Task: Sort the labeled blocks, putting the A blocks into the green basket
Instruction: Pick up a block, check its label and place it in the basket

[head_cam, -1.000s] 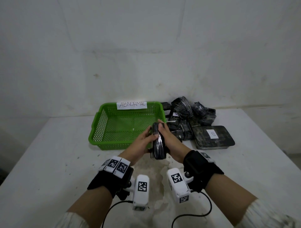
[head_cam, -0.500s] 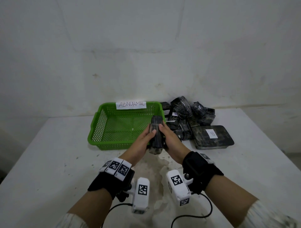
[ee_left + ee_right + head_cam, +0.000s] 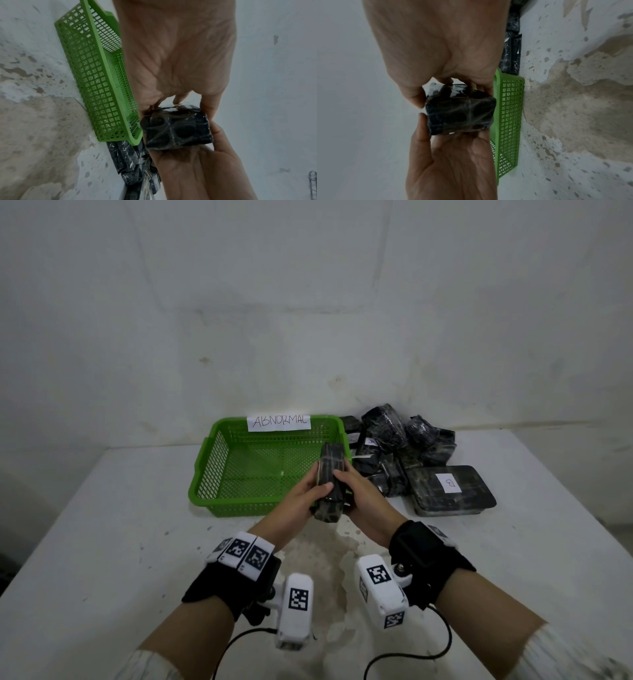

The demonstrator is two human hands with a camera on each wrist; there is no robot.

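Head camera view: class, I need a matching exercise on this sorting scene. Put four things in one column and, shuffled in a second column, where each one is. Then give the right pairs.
Things:
1. wrapped block
2. green basket
3. flat block labeled B
4. ABNORMAL label

Places:
a. on the basket's far rim
b. flat on the table, at the right of the dark pile
c. held between left hand and right hand
d. on the table, left of the pile of blocks

Pairs: 1-c, 2-d, 3-b, 4-a
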